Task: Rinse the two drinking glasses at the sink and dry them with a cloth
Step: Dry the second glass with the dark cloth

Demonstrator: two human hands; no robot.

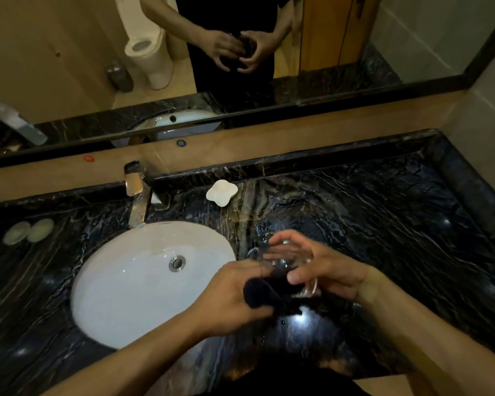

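Now | your right hand (323, 267) grips the glass (290, 267) over the counter (397, 224), just right of the sink (103, 295) | your left hand (235, 292) pinches the dark cloth (265, 294), touching the glass's near-left side | long axis unclear

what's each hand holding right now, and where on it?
Right hand grips a clear drinking glass around its side wall. Left hand holds a dark cloth, bunched against the glass.
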